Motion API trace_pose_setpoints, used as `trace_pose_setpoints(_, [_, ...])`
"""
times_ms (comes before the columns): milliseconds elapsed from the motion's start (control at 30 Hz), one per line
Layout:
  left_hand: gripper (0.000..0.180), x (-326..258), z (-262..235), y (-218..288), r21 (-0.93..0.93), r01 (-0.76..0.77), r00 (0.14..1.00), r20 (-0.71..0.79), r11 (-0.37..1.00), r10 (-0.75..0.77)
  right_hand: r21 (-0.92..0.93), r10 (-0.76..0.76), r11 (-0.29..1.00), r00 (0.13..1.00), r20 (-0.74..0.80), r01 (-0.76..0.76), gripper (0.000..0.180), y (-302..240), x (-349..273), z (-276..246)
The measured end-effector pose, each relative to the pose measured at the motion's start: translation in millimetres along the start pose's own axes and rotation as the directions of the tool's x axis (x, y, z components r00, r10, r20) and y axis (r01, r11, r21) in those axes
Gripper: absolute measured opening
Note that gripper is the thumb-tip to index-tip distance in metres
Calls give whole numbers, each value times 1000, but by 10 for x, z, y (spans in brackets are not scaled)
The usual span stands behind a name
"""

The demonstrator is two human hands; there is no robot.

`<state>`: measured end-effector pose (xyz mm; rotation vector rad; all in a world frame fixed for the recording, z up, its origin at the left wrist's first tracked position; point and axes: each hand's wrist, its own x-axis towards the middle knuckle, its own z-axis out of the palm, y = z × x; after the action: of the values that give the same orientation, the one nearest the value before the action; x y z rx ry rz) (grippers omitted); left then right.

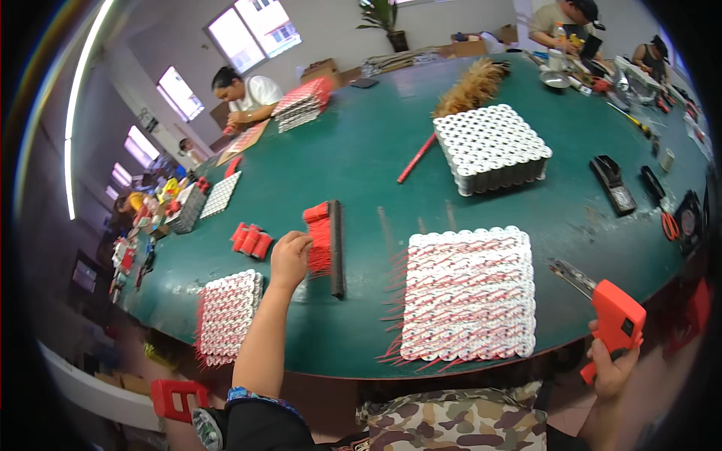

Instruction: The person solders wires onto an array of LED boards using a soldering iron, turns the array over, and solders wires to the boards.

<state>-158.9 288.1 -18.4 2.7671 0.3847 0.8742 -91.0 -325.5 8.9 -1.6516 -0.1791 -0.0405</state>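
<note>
Now the left hand [289,255] pinches red fuses [320,237] beside a black bar [336,248]; right hand [613,368] clenches an orange tool [617,319] off the green table's [361,158] near edge, right of the wired tube block [468,293].

Brown cardboard boxes [323,71] stood beyond the far edge of my green bench [361,150], near the windows. More brown cartons [481,41] sat by the far wall beside the potted plant. I saw no screens or readable signs.
</note>
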Motion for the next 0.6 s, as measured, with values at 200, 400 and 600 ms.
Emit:
trace_pose_setpoints(200, [23,-3,-35,751,-26,-128,991,-41,991,127,-13,-109,994,993,-33,109,42,-169,-196,-13])
trace_pose_setpoints(400, [45,-524,128,2519,-346,-517,778,191,783,598,-46,-81,996,997,-12,80,35,-318,-339,-21])
trace_pose_setpoints(600, [57,-747,445,3297,-316,-593,677,303,741,671,13,-132,991,991,-28,132,37,-264,-522,-228])
